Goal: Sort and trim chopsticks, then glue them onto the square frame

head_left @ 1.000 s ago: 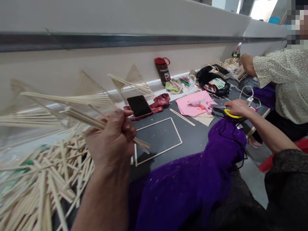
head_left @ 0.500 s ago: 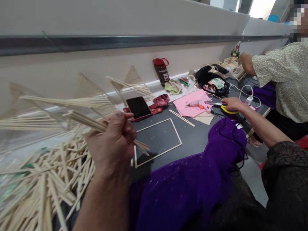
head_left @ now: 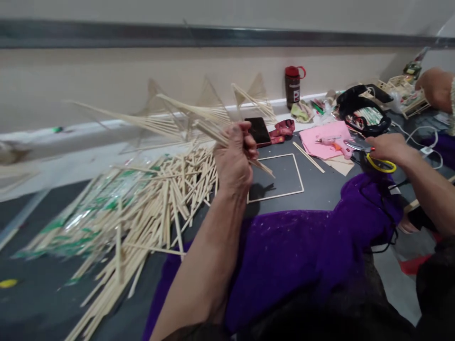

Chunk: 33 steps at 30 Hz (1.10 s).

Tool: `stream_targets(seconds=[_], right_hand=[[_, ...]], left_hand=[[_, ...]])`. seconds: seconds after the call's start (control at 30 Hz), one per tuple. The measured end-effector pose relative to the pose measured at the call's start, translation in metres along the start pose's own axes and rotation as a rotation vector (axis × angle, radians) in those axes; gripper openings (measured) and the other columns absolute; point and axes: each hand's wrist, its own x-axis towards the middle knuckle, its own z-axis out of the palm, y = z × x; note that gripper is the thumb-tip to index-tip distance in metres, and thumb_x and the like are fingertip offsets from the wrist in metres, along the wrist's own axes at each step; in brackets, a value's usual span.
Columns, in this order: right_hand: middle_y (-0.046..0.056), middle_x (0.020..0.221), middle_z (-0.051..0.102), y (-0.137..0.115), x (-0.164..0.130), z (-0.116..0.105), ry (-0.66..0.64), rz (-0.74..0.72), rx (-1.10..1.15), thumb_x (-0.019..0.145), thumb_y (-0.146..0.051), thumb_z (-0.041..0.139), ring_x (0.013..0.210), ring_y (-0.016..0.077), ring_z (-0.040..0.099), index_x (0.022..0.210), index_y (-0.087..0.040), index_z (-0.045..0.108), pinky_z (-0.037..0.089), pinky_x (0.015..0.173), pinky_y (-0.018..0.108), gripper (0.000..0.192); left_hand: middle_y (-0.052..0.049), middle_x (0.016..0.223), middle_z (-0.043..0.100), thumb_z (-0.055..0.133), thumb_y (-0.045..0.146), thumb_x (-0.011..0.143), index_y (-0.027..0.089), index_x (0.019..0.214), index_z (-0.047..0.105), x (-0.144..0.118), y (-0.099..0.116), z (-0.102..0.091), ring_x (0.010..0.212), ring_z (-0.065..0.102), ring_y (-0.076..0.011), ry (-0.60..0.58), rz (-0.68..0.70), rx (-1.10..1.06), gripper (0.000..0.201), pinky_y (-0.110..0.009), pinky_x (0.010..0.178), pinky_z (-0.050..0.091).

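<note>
- The table point(head_left: 35, 308) spreads beneath both your hands and out to either side.
- The purple cloth point(head_left: 284, 251) lies on your side of both hands, bunched up just short of your right.
- The stick pile point(head_left: 149, 218) sprawls loose to the left of your left hand, its near sticks beside your wrist.
- The stick models point(head_left: 199, 109) stand along the wall beyond your left hand, their sticks fanned out.
- The packets point(head_left: 103, 201), clear with green print, lie farther left of your left hand, next to the pile.
- Your left hand point(head_left: 232, 158) is closed round a bundle point(head_left: 209, 132) of sticks, raised above the table; the ends poke out on both sides.
- Your right hand point(head_left: 389, 147) grips the scissors point(head_left: 377, 168), the yellow loop showing below your fingers and the blades pointing left.
- The black bag point(head_left: 344, 102) sits beyond your right hand.
- The frame point(head_left: 299, 172), four thin sticks in a rectangle, lies flat just right of your left hand, partly behind it.
- The pink sheets point(head_left: 320, 132) lie left of your right hand.
- The bottle point(head_left: 292, 87), red-capped, stands upright beyond and right of your left hand.
- The phone point(head_left: 258, 130) lies just past your left fingers.
- The glue gun point(head_left: 336, 143) rests on the pink sheets, near the scissors' blades; you can't tell whether they touch.
- Two sticks point(head_left: 308, 157) lie side by side between your hands.
</note>
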Motion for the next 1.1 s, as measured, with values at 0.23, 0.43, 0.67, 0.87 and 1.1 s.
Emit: stream_targets(seconds=[0.23,0.43,0.67,0.87,1.1], right_hand=[[0.004,0.092,0.072,-0.097,-0.044,-0.076,0.359,-0.494,0.59,0.085,-0.033,0.062,0.091,0.0224,0.064,0.112,-0.025,0.073,0.043,0.079,0.034,0.031],[0.0,0.078,0.059,-0.174,-0.029,-0.106,0.403,-0.925,1.042,0.08,-0.03,0.068,0.079,0.0138,0.052,0.078,-0.016,0.069,0.04,0.073,0.028,0.014],[0.0,0.079,0.059,-0.211,-0.012,-0.102,0.302,-1.102,1.307,0.077,-0.024,0.067,0.078,0.0127,0.054,0.072,-0.015,0.067,0.042,0.072,0.027,0.011],[-0.002,0.065,0.052,-0.212,-0.005,-0.099,0.396,-1.028,1.385,0.078,-0.03,0.065,0.068,0.0101,0.049,0.06,-0.014,0.059,0.037,0.066,0.026,0.025],[-0.004,0.054,0.042,-0.199,0.005,-0.104,0.361,-0.861,1.356,0.075,-0.034,0.066,0.059,0.0079,0.039,0.054,-0.015,0.053,0.026,0.054,0.025,0.032]], left_hand=[[0.002,0.063,0.063,0.08,0.052,0.072,0.021,0.092,0.073,-0.01,-0.041,-0.008,0.051,0.055,-0.009,-0.264,-0.09,0.195,0.038,-0.022,0.048,0.044],[-0.002,0.06,0.063,0.077,0.059,0.07,0.016,0.068,0.067,-0.01,-0.047,-0.017,0.053,0.056,-0.0111,-0.436,-0.126,0.312,0.044,-0.026,0.055,0.048],[0.0,0.055,0.059,0.078,0.062,0.065,0.015,0.062,0.061,-0.007,-0.04,-0.018,0.049,0.053,-0.0107,-0.465,-0.173,0.289,0.051,-0.025,0.051,0.044],[-0.002,0.068,0.07,0.087,0.055,0.055,0.015,0.074,0.071,-0.005,-0.035,-0.022,0.066,0.063,-0.0151,-0.41,-0.233,0.305,0.047,-0.028,0.067,0.05],[-0.008,0.09,0.079,0.081,0.044,0.067,0.015,0.092,0.079,0.001,-0.036,-0.036,0.094,0.072,-0.0276,-0.493,-0.248,0.452,0.038,-0.042,0.094,0.053]])
